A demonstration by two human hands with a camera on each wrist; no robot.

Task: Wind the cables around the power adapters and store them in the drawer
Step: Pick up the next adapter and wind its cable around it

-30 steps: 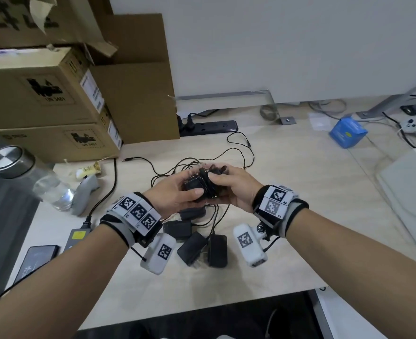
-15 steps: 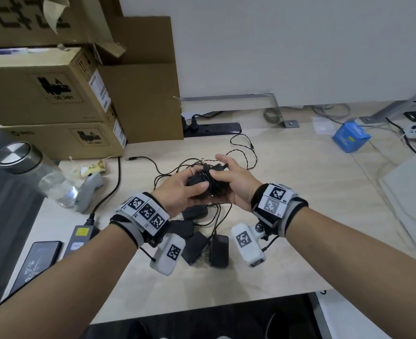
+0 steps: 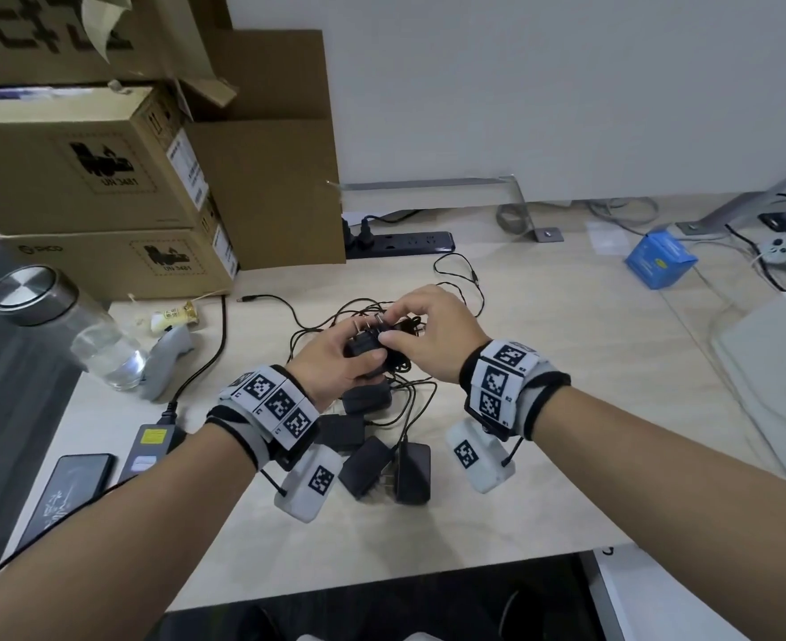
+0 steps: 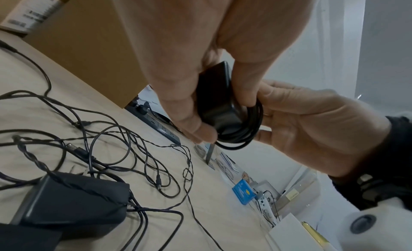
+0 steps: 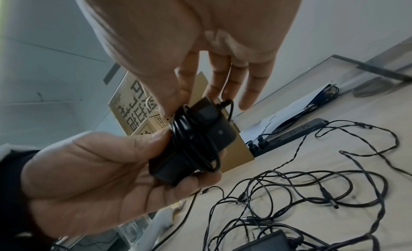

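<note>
A black power adapter point(image 3: 364, 350) is held above the desk, its thin black cable wound round it in several loops point(image 5: 194, 140). My left hand point(image 3: 359, 358) grips the adapter's body from below and the side point(image 4: 216, 96). My right hand point(image 3: 389, 330) comes over the top, thumb and forefinger pinching the cable point(image 5: 178, 112) against the adapter; its other fingers are straight. Several more black adapters point(image 3: 382, 464) lie on the desk below my wrists, their loose cables point(image 3: 456, 279) tangled behind them. No drawer is in view.
Stacked cardboard boxes point(image 3: 81, 168) stand at the back left, with a black power strip point(image 3: 405, 242) beside them. A water bottle point(image 3: 81, 335), a grey controller point(image 3: 169, 358), a charger brick point(image 3: 150, 444) and a phone point(image 3: 67, 492) lie at left. A blue box point(image 3: 659, 259) sits at right.
My right hand has moved from beside the adapter to over its top and now pinches the cable there. The left hand has turned the adapter so that its prongs point up.
</note>
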